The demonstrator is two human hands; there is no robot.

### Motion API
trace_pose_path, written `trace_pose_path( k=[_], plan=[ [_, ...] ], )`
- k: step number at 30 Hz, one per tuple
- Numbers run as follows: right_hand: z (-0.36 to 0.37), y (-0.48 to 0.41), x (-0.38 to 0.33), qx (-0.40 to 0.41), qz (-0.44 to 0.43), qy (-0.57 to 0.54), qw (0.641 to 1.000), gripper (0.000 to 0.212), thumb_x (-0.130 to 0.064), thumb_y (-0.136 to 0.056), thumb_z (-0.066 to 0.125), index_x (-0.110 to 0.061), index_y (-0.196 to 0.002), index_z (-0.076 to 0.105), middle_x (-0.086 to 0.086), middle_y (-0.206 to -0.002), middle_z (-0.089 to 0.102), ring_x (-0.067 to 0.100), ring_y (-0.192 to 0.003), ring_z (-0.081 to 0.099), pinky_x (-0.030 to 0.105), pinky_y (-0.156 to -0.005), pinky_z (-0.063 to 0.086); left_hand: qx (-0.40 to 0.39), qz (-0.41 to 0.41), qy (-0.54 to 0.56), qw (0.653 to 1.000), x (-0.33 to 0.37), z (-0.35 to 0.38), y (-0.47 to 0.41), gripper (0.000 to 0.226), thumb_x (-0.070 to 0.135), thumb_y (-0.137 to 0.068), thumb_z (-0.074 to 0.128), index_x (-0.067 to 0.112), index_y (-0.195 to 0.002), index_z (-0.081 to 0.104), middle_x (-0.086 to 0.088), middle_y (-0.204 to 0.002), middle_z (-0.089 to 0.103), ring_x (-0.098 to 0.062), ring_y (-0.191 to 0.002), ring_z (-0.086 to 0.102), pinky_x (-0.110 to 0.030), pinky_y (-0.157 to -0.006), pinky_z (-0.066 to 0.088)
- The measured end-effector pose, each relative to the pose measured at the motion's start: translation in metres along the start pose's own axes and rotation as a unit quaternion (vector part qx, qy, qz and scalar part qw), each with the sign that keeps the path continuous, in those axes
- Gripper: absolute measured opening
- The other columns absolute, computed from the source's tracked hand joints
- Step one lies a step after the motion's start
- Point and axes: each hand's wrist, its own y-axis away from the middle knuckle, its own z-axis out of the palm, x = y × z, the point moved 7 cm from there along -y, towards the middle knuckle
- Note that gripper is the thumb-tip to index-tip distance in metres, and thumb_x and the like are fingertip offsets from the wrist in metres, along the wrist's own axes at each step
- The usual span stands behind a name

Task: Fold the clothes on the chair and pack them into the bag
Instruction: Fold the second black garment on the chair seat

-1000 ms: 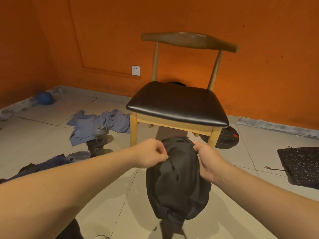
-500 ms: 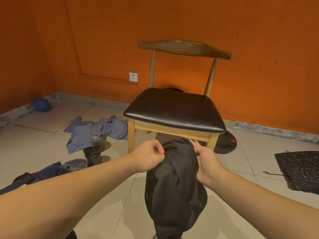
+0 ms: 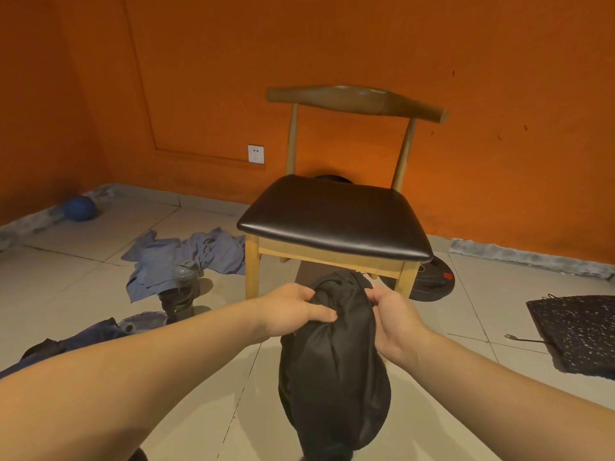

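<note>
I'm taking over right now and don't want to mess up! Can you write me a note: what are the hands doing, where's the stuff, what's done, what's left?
Hands: the left grip and the right grip each hold the top of the black bag, one on either side.
Things: the bag hangs bulging, just in front of the chair. A blue garment lies crumpled on the floor left of the chair; a dark garment lies nearer, far left.
Done: the bag looks stuffed; its contents are hidden.
Left: probably close the bag; the floor garments may need folding and packing.
</note>
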Motion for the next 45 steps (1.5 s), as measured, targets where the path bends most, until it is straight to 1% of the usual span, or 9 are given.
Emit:
trace_pose_path(
  k=[6, 13, 18, 21, 25, 29, 33, 38, 45],
  plan=[
    [-0.034, -0.006, -0.010, 0.084, -0.036, 0.096, 0.991, 0.028, -0.002, -0.105, 0.037, -0.008, -0.105, 0.064, 0.025, -0.122, 0.062, 0.041, -0.118, 0.058, 0.055, -0.110, 0.044, 0.052, 0.026, -0.026, 0.998, 0.005, -0.025, 0.008, 0.027, 0.042, -0.092, 0.073, 0.020, -0.107, 0.072, 0.003, -0.100, 0.077, -0.014, -0.092, 0.074, -0.026, -0.078, 0.056],
    [-0.063, -0.017, -0.004, 0.159, 0.014, 0.143, 0.977, 0.022, -0.003, -0.106, 0.042, -0.001, -0.118, 0.060, 0.019, -0.110, 0.065, 0.033, -0.090, 0.064, 0.044, -0.067, 0.059, 0.140, 0.056, -0.024, 0.988, 0.011, -0.047, 0.017, 0.015, 0.037, -0.098, 0.067, 0.021, -0.098, 0.066, 0.004, -0.091, 0.070, -0.011, -0.081, 0.066, -0.020, -0.059, 0.046],
    [-0.042, -0.006, -0.032, 0.174, -0.125, 0.403, 0.890, 0.019, -0.015, -0.095, 0.061, -0.010, -0.113, 0.058, 0.010, -0.111, 0.060, 0.031, -0.103, 0.060, 0.048, -0.093, 0.054, 0.191, 0.071, -0.021, 0.979, 0.018, -0.050, 0.017, 0.019, 0.035, -0.098, 0.066, 0.018, -0.092, 0.061, 0.004, -0.081, 0.064, -0.010, -0.073, 0.061, -0.019, -0.054, 0.042],
    [-0.001, 0.013, -0.033, 0.036, -0.185, 0.313, 0.931, 0.009, -0.021, -0.098, 0.062, -0.013, -0.101, 0.063, 0.010, -0.098, 0.067, 0.022, -0.083, 0.068, 0.044, -0.079, 0.063, 0.198, 0.101, -0.032, 0.975, 0.024, -0.045, 0.014, 0.011, 0.033, -0.097, 0.068, 0.024, -0.094, 0.065, 0.007, -0.085, 0.069, -0.010, -0.079, 0.065, -0.017, -0.058, 0.044],
    [0.038, 0.022, -0.001, -0.135, -0.042, 0.170, 0.975, 0.048, -0.057, -0.090, 0.069, -0.021, -0.122, 0.064, 0.007, -0.113, 0.075, 0.023, -0.104, 0.073, 0.041, -0.081, 0.063, 0.142, 0.133, -0.055, 0.979, 0.032, -0.026, 0.012, 0.010, 0.037, -0.094, 0.071, 0.029, -0.092, 0.065, 0.007, -0.087, 0.069, -0.009, -0.083, 0.068, -0.019, -0.066, 0.049],
    [0.031, 0.018, -0.002, -0.106, -0.050, 0.126, 0.985, 0.031, -0.031, -0.095, 0.071, -0.013, -0.120, 0.063, 0.005, -0.103, 0.078, 0.019, -0.092, 0.075, 0.025, -0.060, 0.059, 0.063, 0.118, -0.055, 0.990, 0.029, -0.013, 0.012, 0.018, 0.028, -0.097, 0.060, 0.029, -0.114, 0.067, 0.004, -0.109, 0.069, -0.017, -0.104, 0.067, -0.037, -0.093, 0.056],
    [0.015, 0.009, -0.003, -0.066, -0.044, 0.106, 0.991, 0.019, -0.010, -0.104, 0.054, -0.007, -0.116, 0.067, 0.014, -0.101, 0.077, 0.030, -0.098, 0.074, 0.045, -0.089, 0.060, 0.092, 0.116, -0.010, 0.989, 0.028, -0.025, 0.014, 0.028, 0.007, -0.100, 0.054, 0.023, -0.120, 0.066, -0.006, -0.117, 0.067, -0.027, -0.100, 0.069, -0.040, -0.081, 0.063],
    [0.009, 0.005, -0.007, -0.058, -0.030, 0.016, 0.998, 0.026, 0.004, -0.104, 0.041, -0.015, -0.104, 0.060, 0.016, -0.103, 0.070, 0.032, -0.105, 0.069, 0.049, -0.105, 0.050, 0.120, 0.119, -0.073, 0.983, 0.021, -0.034, 0.011, 0.024, 0.016, -0.099, 0.064, 0.020, -0.122, 0.060, -0.005, -0.105, 0.069, -0.017, -0.070, 0.071, -0.029, -0.058, 0.053],
    [0.014, 0.012, -0.010, -0.067, -0.021, -0.033, 0.997, 0.031, 0.002, -0.105, 0.038, -0.019, -0.121, 0.056, 0.012, -0.106, 0.065, 0.033, -0.114, 0.064, 0.050, -0.109, 0.047, 0.066, 0.084, -0.121, 0.987, 0.008, -0.017, 0.001, 0.048, 0.023, -0.090, 0.077, 0.019, -0.132, 0.055, 0.003, -0.096, 0.068, -0.016, -0.086, 0.069, -0.027, -0.076, 0.057]
  ],
)
